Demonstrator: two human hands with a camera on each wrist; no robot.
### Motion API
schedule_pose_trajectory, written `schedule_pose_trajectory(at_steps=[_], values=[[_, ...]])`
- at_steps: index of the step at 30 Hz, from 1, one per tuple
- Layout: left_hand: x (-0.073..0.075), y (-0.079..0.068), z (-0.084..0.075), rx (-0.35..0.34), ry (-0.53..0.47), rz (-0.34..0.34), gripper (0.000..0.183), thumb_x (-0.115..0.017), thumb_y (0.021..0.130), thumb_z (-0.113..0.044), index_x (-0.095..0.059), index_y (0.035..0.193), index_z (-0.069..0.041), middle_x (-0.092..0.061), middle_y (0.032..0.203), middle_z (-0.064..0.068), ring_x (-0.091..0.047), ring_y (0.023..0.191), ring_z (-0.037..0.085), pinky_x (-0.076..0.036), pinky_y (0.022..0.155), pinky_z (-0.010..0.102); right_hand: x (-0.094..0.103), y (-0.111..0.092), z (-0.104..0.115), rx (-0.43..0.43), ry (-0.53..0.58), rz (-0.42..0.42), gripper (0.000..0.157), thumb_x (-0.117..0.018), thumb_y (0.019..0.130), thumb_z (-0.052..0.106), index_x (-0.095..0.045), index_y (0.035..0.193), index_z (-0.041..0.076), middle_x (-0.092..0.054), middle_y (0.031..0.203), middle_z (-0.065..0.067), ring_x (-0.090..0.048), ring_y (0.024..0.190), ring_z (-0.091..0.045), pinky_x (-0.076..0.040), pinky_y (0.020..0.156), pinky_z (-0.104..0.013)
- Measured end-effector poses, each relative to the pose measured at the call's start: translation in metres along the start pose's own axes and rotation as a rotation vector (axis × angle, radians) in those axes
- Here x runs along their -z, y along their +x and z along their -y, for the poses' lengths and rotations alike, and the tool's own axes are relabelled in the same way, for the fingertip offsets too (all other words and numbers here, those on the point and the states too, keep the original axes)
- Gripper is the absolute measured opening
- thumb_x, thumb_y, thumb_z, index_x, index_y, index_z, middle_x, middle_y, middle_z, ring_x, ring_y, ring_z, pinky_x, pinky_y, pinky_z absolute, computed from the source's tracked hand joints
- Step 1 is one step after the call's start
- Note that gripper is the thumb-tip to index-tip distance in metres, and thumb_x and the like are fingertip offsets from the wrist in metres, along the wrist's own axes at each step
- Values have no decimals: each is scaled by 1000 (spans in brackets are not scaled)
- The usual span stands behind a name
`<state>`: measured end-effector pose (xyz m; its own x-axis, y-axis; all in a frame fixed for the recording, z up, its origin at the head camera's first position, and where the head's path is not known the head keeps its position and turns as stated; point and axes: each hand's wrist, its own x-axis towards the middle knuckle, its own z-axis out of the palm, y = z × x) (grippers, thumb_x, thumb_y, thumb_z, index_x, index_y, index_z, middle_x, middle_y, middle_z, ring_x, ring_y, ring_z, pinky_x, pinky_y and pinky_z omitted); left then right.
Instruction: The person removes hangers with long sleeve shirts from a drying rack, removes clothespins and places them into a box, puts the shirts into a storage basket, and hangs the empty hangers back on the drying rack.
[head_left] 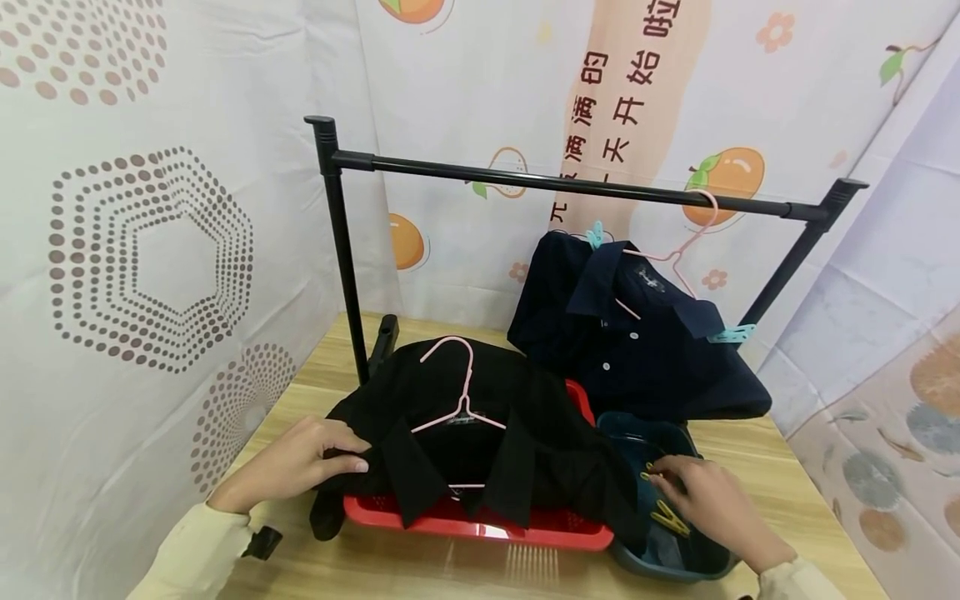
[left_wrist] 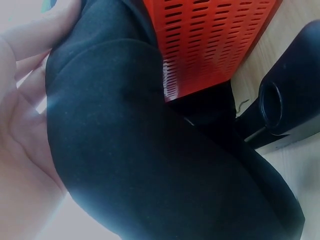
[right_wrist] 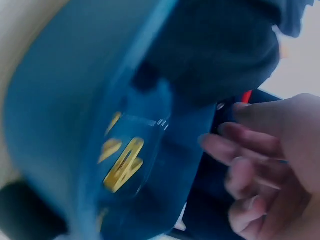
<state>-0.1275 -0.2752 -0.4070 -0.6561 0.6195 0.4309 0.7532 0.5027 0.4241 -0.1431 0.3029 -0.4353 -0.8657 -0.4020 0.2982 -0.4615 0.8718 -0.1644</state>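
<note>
A black collared shirt (head_left: pixel 562 467) lies spread over a red basket (head_left: pixel 517 533), with a pink hanger (head_left: pixel 467 392) inside its collar and the hook standing up. My left hand (head_left: pixel 318 458) grips the shirt at its left shoulder; in the left wrist view the dark cloth (left_wrist: pixel 115 125) runs past my palm. My right hand (head_left: pixel 697 492) is over a blue bin (head_left: pixel 626 562), fingers loosely bent. In the right wrist view yellow clothespins (right_wrist: pixel 122 167) lie on the bin floor, and nothing shows between the fingers (right_wrist: pixel 220 147).
A black clothes rack (head_left: pixel 525 177) stands behind the basket. From its bar a navy shirt (head_left: pixel 637 367) hangs on another pink hanger (head_left: pixel 705 217), with light blue clothespins (head_left: pixel 731 334) at its shoulders. The rack's foot (head_left: pixel 384 342) rests on the wooden table (head_left: pixel 765 467).
</note>
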Motion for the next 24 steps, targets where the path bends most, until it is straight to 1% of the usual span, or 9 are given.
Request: schedule_pose_trajectory(at_steps=[3, 5, 9, 12, 14, 16, 20, 22, 24], values=[[1, 0, -1, 5, 2, 5, 15, -77, 93, -18, -82, 107, -12, -75, 98, -10, -69, 88, 5, -58, 72, 27, 6, 5, 14, 3, 44, -42, 7, -77, 94, 24, -77, 100, 20, -72, 92, 12, -55, 69, 6, -52, 59, -26], [2, 1, -1, 7, 2, 9, 15, -77, 93, -18, -82, 107, -12, -75, 99, -9, -69, 88, 5, -58, 72, 28, 9, 8, 24, 26, 89, -53, 10, -74, 97, 27, -77, 105, 21, -72, 98, 11, -56, 72, 4, -53, 62, -26], [2, 0, 0, 12, 4, 13, 16, -77, 94, -19, -82, 107, -12, -75, 99, -9, -69, 89, 5, -58, 72, 28, 8, 13, 40, 121, 162, -81, 16, -73, 97, 26, -76, 113, 24, -71, 106, 12, -56, 78, 4, -53, 65, -24], [2, 0, 1, 10, 4, 11, 16, -77, 93, -18, -82, 107, -12, -75, 99, -9, -69, 88, 5, -58, 72, 28, 4, 17, 47, 199, 171, -106, 20, -77, 95, 23, -75, 115, 24, -70, 104, 14, -55, 78, 5, -51, 65, -22], [2, 1, 0, 6, 1, 10, 16, -77, 93, -18, -82, 107, -11, -75, 98, -9, -68, 87, 5, -57, 71, 27, 1, 20, 50, 235, 165, -121, 21, -79, 92, 22, -75, 113, 22, -67, 100, 15, -52, 75, 6, -48, 64, -20], [2, 1, 0, -3, -2, 8, 16, -77, 93, -17, -82, 107, -11, -75, 98, -9, -67, 86, 4, -57, 70, 25, -2, 21, 52, 246, 158, -132, 20, -80, 91, 21, -75, 110, 20, -65, 96, 16, -49, 72, 6, -45, 62, -19], [1, 2, 1, -28, -9, 2, 15, -78, 92, -16, -82, 106, -11, -74, 96, -10, -65, 83, 2, -53, 67, 20, -6, 23, 56, 240, 176, -136, 19, -81, 90, 19, -75, 109, 18, -59, 90, 18, -46, 69, 6, -42, 60, -18], [1, 2, 1, -42, -8, -9, 15, -79, 91, -14, -82, 106, -12, -74, 94, -11, -63, 79, 0, -50, 65, 17, -8, 24, 59, 252, 183, -143, 17, -81, 90, 17, -75, 107, 19, -58, 90, 19, -46, 69, 6, -42, 59, -16], [0, 1, 2, -57, -5, -23, 16, -80, 90, -12, -82, 106, -12, -73, 92, -12, -60, 76, -2, -47, 63, 14, -10, 27, 60, 282, 184, -154, 16, -81, 89, 15, -74, 103, 20, -58, 91, 19, -46, 69, 6, -41, 59, -15]])
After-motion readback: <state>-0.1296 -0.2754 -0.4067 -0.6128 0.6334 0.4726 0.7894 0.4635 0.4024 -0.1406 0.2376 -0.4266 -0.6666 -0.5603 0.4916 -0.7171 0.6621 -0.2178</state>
